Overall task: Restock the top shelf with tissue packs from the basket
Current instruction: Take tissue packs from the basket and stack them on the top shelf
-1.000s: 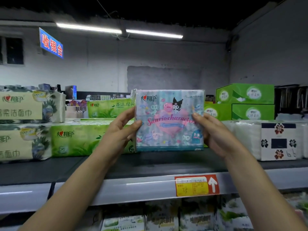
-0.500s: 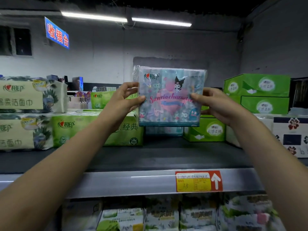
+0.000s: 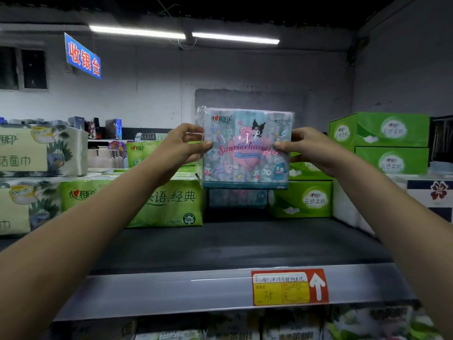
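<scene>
I hold a pale blue tissue pack (image 3: 246,153) with pink cartoon print upright in the air above the back of the top shelf (image 3: 220,244). My left hand (image 3: 181,148) grips its left edge, thumb on the front. My right hand (image 3: 308,149) grips the right edge the same way. Just under the held pack, a second pack of the same kind (image 3: 236,198) stands at the back of the shelf. The basket is out of view.
Green tissue packs (image 3: 169,202) sit left of the gap, beige ones (image 3: 29,180) farther left. Green boxes (image 3: 304,200) and a stack of them (image 3: 382,143) stand right, with white packs (image 3: 416,197) beyond. A price tag (image 3: 289,287) marks the shelf's front rail.
Both hands have lifted the pack off the shelf's front and carried it up and back, over the other pack at the rear. The camera has moved closer.
</scene>
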